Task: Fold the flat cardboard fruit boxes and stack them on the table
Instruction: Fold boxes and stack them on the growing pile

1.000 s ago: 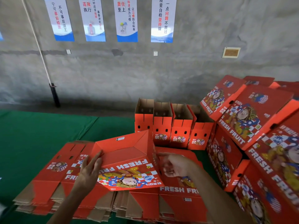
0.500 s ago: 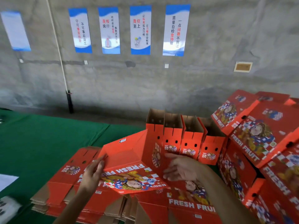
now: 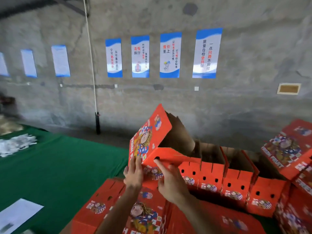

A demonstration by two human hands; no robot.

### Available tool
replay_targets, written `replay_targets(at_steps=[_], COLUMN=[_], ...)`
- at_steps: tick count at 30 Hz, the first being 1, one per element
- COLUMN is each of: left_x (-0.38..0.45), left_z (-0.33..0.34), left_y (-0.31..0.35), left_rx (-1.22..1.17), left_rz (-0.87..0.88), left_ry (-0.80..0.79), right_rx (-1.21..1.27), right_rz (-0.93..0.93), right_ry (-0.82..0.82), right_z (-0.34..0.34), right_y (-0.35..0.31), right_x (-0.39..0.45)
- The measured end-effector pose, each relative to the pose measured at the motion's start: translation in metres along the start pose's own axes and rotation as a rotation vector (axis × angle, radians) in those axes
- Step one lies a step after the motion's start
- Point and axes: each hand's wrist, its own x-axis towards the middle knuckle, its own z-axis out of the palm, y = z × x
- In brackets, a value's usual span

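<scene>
I hold a red cardboard fruit box point(image 3: 152, 137) up in front of me, tilted, with its open brown inside facing right. My left hand point(image 3: 134, 174) lies flat with straight fingers against its printed left face. My right hand point(image 3: 170, 181) touches its lower end panel, the index finger stretched toward a round hole. Below my arms lies a pile of flat red boxes point(image 3: 143, 211). A row of folded open boxes point(image 3: 231, 183) stands just behind and to the right of the held one.
A slanted heap of closed red fruit boxes point(image 3: 290, 149) fills the right edge. The green table cloth point(image 3: 59, 166) stretches left, with a white sheet point(image 3: 18, 215) at the near left and white scraps point(image 3: 15, 144) further back. A grey wall with blue posters stands behind.
The box has been lifted off the flat pile and turned upright, toward the row of folded boxes. Both hands rose with it and came closer together. The camera tilted up.
</scene>
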Motion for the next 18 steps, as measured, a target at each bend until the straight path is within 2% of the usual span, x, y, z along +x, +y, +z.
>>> replay_targets(at_steps=[2, 5, 6, 9, 14, 18], left_x=[0.032, 0.07, 0.083, 0.12, 0.18, 0.223], left_z=[0.016, 0.046, 0.057, 0.083, 0.133, 0.184], left_y=[-0.006, -0.013, -0.015, -0.021, -0.076, -0.116], left_rx=[-0.049, -0.543, -0.63, -0.615, -0.458, -0.443], left_rz=[-0.115, -0.26, -0.303, -0.361, -0.206, -0.241], left_ry=[-0.052, -0.304, -0.331, -0.316, -0.173, -0.14], right_rx=[-0.093, -0.22, -0.244, -0.281, -0.217, -0.205], right_rz=[0.029, 0.043, 0.065, 0.122, 0.141, 0.16], right_ry=[0.012, -0.05, -0.073, -0.155, -0.17, -0.172], right_z=[0.025, 0.047, 0.054, 0.074, 0.124, 0.17], right_y=[-0.004, 0.006, 0.013, 0.038, 0.104, 0.163], right_x=[0.016, 0.046, 0.056, 0.087, 0.134, 0.152])
